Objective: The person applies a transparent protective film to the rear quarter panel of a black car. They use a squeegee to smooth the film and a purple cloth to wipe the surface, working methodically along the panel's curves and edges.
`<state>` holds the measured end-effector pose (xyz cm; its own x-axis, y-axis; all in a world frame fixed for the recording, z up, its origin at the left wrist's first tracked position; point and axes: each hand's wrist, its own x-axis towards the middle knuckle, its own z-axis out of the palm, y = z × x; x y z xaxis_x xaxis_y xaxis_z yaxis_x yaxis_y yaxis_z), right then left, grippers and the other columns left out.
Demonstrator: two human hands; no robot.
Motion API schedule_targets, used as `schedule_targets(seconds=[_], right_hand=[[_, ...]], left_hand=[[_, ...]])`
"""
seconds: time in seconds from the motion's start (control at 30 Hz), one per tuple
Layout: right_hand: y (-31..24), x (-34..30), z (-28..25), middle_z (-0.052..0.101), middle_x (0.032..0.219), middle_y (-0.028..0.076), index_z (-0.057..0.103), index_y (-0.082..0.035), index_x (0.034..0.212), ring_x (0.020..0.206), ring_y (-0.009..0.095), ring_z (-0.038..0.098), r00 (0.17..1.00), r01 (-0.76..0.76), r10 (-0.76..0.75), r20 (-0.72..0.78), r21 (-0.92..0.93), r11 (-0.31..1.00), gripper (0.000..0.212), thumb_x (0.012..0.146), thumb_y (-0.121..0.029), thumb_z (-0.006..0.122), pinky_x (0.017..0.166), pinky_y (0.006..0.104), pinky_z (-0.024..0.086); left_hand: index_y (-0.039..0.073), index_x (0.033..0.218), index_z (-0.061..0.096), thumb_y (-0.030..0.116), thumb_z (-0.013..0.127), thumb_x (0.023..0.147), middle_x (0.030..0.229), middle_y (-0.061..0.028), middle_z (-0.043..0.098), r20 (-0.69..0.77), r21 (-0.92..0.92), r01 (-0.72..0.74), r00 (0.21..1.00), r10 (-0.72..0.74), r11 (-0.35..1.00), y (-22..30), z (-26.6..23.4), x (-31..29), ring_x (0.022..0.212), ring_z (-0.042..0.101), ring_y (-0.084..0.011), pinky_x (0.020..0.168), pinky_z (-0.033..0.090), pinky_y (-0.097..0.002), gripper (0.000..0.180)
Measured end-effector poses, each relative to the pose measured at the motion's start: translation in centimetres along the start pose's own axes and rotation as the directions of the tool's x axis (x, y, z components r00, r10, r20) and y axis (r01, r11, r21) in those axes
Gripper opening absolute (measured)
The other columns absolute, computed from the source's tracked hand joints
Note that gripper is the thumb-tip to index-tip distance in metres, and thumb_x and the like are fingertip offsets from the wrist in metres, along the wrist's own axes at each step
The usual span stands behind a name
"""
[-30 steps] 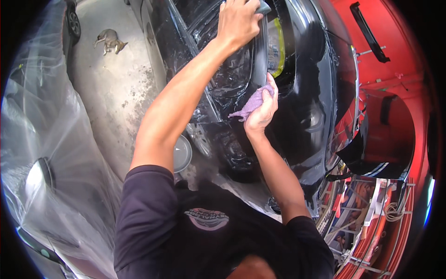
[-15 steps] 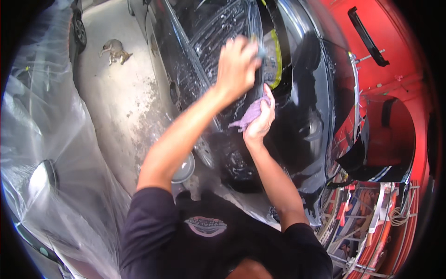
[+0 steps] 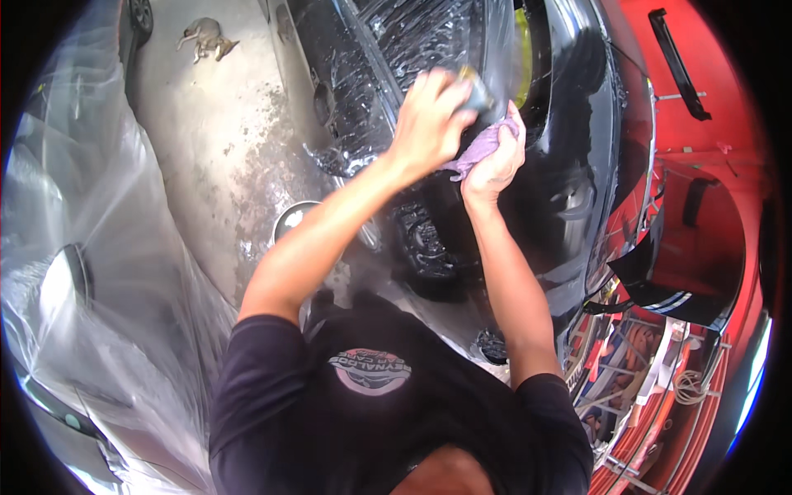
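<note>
Our left hand (image 3: 429, 115) grips what seems a small dark pad (image 3: 477, 95); our right hand (image 3: 495, 165) clutches a crumpled purple cloth (image 3: 478, 147) against the glossy wet black car panel (image 3: 569, 190); wet grey concrete floor (image 3: 223, 140) lies alongside.

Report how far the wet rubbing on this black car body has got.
Done: the black panel right of the hands looks glossy. In hand: the left hand presses a small block on the panel, and the right hand holds a purple cloth beside it. Left: white residue streaks the bodywork on the left.

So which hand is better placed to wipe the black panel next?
Probably the right hand: it already clutches the purple cloth against the black panel. The left hand grips a small dark object instead.
</note>
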<state>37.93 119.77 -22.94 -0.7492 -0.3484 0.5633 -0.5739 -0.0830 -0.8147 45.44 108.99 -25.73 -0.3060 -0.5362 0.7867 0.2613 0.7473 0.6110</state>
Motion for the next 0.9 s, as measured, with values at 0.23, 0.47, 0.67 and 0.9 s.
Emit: schedule_targets(seconds=[0.23, 0.47, 0.67, 0.9], right_hand=[[-2.4, 1.0, -2.9, 0.075, 0.114, 0.022, 0.056, 0.008, 0.152, 0.097, 0.030, 0.070, 0.952, 0.064, 0.038, 0.304, -0.318, 0.946, 0.052, 0.107, -0.017, 0.053, 0.095, 0.0414, 0.054], [-3.0, 4.0, -5.1, 0.073, 0.110, 0.020, 0.044, 0.008, 0.164, 0.101, 0.027, 0.070, 0.806, 0.137, 0.085, 0.586, -0.324, 0.936, 0.068, 0.105, -0.020, 0.061, 0.099, 0.0372, 0.055], [-1.7, 1.7, -4.0, 0.065, 0.145, 0.026, 0.041, 0.012, 0.163, 0.129, 0.030, 0.064, 0.883, 0.086, -0.028, 0.469, -0.101, 0.991, 0.068, 0.102, -0.013, 0.059, 0.117, 0.0377, 0.045], [-0.6, 2.2, -3.6, 0.056, 0.157, 0.030, 0.043, 0.014, 0.161, 0.144, 0.038, 0.055, 0.871, 0.080, -0.056, 0.489, -0.029, 0.996, 0.068, 0.099, -0.012, 0.057, 0.125, 0.0434, 0.038]], left_hand=[[-0.001, 0.134, 0.065, 0.012, 0.082, 0.094, 0.126, -0.0219, 0.065, 0.031, -0.027, 0.539, 0.842, -0.538, 0.842, 6.9, -4.7, -15.7, 0.119, 0.065, -0.0395, 0.104, 0.053, -0.0462, 0.045], [0.001, 0.136, 0.066, 0.014, 0.082, 0.094, 0.131, -0.0223, 0.066, -0.285, 0.173, 0.592, 0.795, -0.535, 0.787, 5.9, -5.9, -15.9, 0.126, 0.064, -0.0404, 0.110, 0.051, -0.0465, 0.047], [0.010, 0.123, 0.074, 0.012, 0.080, 0.090, 0.112, -0.0187, 0.065, -0.306, 0.362, 0.488, 0.867, -0.394, 0.794, -0.2, -2.1, -13.1, 0.107, 0.064, -0.0407, 0.092, 0.052, -0.0528, 0.034], [0.012, 0.122, 0.079, 0.012, 0.082, 0.089, 0.125, -0.0145, 0.070, -0.108, 0.503, 0.350, 0.933, -0.345, 0.790, -2.2, -4.6, -12.2, 0.116, 0.066, -0.0385, 0.099, 0.052, -0.0512, 0.034]])
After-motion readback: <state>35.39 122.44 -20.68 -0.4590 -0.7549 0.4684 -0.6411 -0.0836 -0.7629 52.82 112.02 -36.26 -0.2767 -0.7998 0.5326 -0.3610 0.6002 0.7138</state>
